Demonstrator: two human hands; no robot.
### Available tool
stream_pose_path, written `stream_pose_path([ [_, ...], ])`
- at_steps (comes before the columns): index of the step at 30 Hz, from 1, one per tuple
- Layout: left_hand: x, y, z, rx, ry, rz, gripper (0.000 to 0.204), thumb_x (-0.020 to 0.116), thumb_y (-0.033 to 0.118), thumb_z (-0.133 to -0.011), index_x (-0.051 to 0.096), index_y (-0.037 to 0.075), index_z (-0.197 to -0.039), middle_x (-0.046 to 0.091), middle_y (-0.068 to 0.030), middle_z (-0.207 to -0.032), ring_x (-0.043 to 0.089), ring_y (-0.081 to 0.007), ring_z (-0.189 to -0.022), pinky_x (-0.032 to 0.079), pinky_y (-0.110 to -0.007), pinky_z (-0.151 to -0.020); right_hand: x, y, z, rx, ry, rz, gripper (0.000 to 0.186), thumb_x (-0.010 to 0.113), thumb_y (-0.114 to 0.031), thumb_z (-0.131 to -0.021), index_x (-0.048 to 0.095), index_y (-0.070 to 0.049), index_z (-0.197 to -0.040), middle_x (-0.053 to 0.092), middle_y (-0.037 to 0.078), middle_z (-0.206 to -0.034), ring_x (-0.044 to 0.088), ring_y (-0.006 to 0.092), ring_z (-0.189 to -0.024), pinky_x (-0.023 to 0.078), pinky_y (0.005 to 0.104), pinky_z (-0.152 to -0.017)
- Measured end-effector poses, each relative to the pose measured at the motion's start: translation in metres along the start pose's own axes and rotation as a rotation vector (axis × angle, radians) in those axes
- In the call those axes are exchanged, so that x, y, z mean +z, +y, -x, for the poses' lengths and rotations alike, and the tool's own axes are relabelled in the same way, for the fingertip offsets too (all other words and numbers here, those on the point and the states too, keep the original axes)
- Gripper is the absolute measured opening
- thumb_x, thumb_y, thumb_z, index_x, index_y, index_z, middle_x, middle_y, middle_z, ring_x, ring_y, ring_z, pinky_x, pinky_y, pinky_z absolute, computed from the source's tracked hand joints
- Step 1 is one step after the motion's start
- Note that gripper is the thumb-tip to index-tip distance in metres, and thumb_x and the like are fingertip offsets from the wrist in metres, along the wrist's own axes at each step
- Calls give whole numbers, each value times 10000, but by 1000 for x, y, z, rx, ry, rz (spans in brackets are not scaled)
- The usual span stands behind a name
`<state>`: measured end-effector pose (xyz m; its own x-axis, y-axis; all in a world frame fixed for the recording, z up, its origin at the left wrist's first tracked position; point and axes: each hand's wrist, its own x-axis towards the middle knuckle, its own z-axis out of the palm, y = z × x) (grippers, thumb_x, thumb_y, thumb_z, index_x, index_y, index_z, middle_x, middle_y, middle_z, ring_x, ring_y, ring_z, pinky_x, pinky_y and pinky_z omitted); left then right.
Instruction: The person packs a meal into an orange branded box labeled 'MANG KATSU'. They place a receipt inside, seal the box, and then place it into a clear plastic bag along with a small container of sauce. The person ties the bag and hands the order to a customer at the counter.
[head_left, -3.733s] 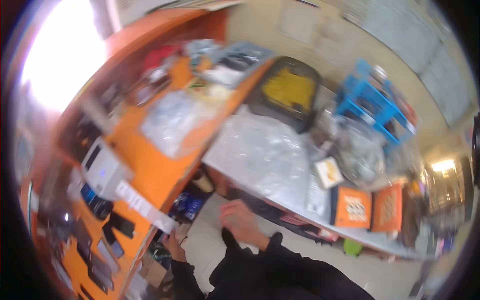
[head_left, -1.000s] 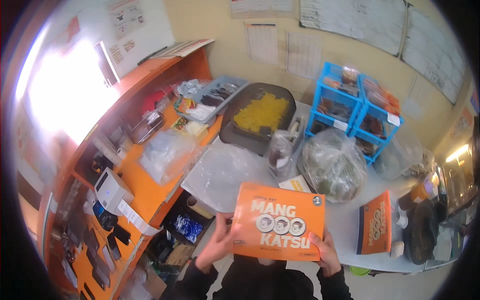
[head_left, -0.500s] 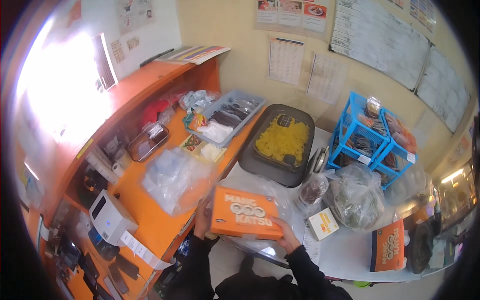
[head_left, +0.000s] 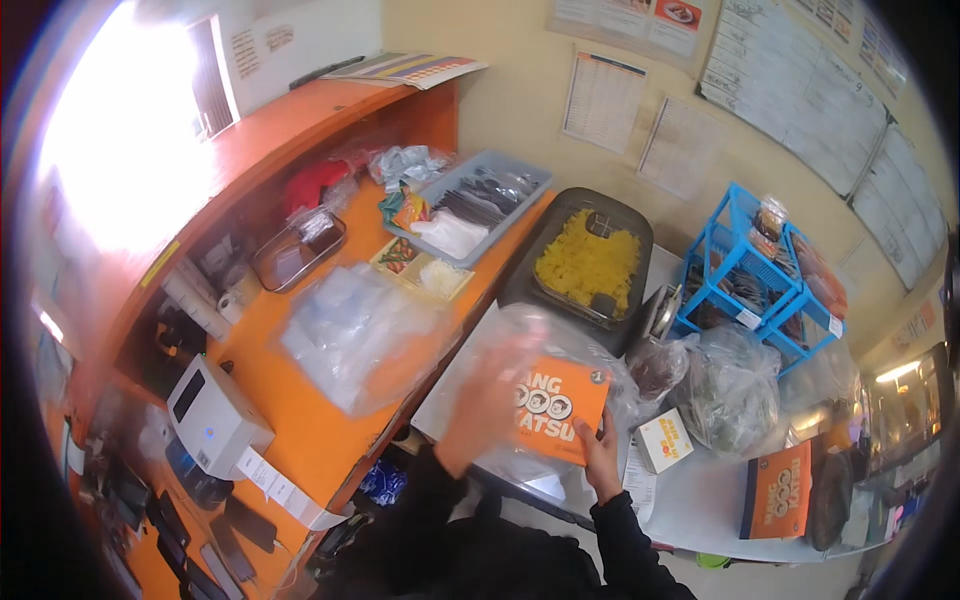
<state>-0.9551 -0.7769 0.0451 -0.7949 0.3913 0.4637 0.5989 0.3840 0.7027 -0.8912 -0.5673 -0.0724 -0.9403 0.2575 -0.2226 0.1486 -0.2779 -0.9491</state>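
Observation:
An orange cardboard food box (head_left: 562,408) with pale printed lettering and round cartoon faces is above the white table, over a clear plastic bag (head_left: 497,462). My right hand (head_left: 601,458) grips the box at its lower right edge, thumb on the top face. My left hand (head_left: 492,385), smeared by motion, passes in front of the box's left end and hides part of it. Its fingers are too blurred to read, and I cannot tell whether it touches the box. Right of my right hand lies a small white box (head_left: 664,441) with yellow and orange print.
On the orange counter lie clear plastic bags (head_left: 350,335), a grey cutlery tray (head_left: 535,180) and a white receipt printer (head_left: 222,425). A dark tray (head_left: 640,235) of yellow food stands behind the bag. Blue baskets (head_left: 722,290), a filled plastic bag (head_left: 735,390) and another orange box (head_left: 778,492) stand to the right.
My left hand has come off the box's left side and moved up across it. The box has shifted right and turned, still in my right hand. The whole view has swung slightly.

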Motion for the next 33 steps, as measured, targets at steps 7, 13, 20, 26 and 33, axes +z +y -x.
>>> stream_pose_path([
  [7, 80, 104, 58, 340, -493, 152, 452, 578, 20, -649, 568, -86, -1088, 212, -221, -1470, 472, -301, -1062, 434, -347, -921, 19, 25, -23, -159, 11, -136, 426, 547, -165, -916, 427, -24, -1299, 566, 113, -1173, 583, 209, -1034, 500, 333, -867],
  [13, -72, 103, 27, 500, -464, 228, 264, 618, 145, -839, 635, -27, -1038, 459, -288, -1309, 527, -418, -1108, 458, -420, -885, 8, 17, -17, -105, 4, -325, 421, 576, -177, -893, 451, -18, -1262, 563, 101, -1154, 588, 200, -1010, 512, 328, -837],
  [20, -44, -163, 42, -76, 599, 1883, 500, 374, 409, -944, 560, 26, -1206, 456, -180, -1369, 526, -284, -1145, 403, -367, -981, 14, -5, 7, 40, -24, -439, 369, 628, -189, -857, 495, -33, -1164, 588, 75, -1079, 619, 188, -922, 525, 340, -808],
  [26, 42, -95, 37, -677, 268, 1844, 652, 344, 503, -950, 376, 8, -1374, 430, -160, -1376, 412, -321, -1247, 330, -437, -1048, 9, 27, -11, -156, 63, -372, 451, 589, -217, -891, 455, -29, -1278, 578, 90, -1152, 618, 196, -979, 537, 319, -784],
  [33, 66, -98, 93, -747, 236, 1940, 739, 342, 613, -905, 333, 76, -1412, 347, -185, -1437, 361, -411, -1284, 319, -623, -992, 3, 48, 0, -81, 87, -167, 502, 595, -212, -892, 420, -18, -1321, 572, 75, -1165, 588, 159, -993, 505, 298, -810],
])
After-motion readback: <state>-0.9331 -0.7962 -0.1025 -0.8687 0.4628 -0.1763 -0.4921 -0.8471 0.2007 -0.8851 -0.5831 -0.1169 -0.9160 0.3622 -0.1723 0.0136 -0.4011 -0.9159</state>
